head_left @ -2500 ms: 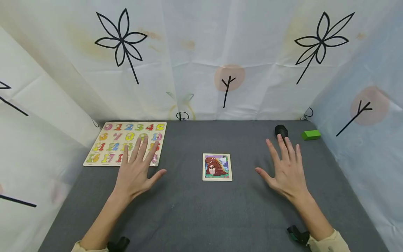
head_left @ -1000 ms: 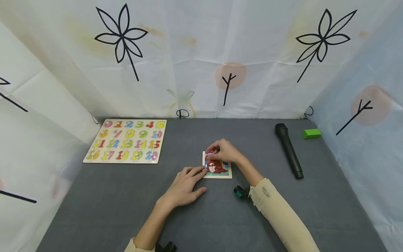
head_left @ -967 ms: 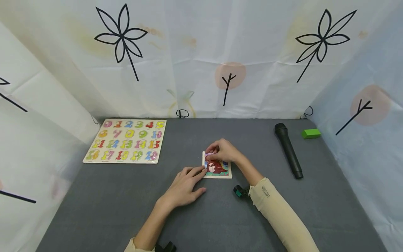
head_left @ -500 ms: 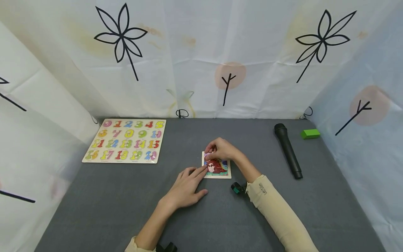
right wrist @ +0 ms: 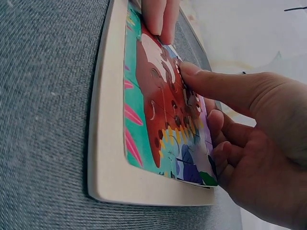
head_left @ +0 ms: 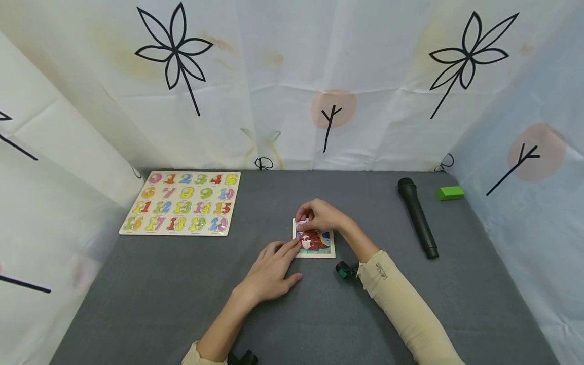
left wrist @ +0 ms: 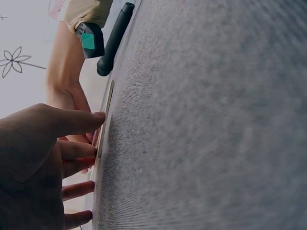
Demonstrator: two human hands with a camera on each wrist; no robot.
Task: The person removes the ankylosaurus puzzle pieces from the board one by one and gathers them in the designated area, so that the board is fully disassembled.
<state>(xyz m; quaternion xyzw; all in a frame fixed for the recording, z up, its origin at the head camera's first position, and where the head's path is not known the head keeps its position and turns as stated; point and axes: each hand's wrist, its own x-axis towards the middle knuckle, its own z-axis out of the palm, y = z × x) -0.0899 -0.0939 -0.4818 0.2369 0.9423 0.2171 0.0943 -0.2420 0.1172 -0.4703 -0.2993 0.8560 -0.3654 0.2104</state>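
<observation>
A small wooden jigsaw puzzle (head_left: pixel 319 248) of a red-brown dinosaur in a pale frame lies flat in the middle of the grey table. My right hand (head_left: pixel 321 215) reaches over its far left corner. Thumb and curled fingers pinch a puzzle piece (right wrist: pixel 189 98) by the dinosaur's head in the right wrist view; the fingers partly hide it. From the near left, my left hand (head_left: pixel 271 274) rests its extended fingertips on the puzzle's left edge, its thumb held apart. The left wrist view shows these fingers along the thin frame (left wrist: pixel 108 103) edge-on.
A wooden number board (head_left: pixel 180 203) with coloured numerals lies at the back left. On the right are a black microphone (head_left: pixel 417 218) and a green block (head_left: pixel 450 193). A white patterned cloth (head_left: pixel 292 76) hangs behind the table and along both sides.
Both hands were spread wide above the table at first, then came inward to the puzzle, the right one at its far left corner. Over the last second they have hardly moved.
</observation>
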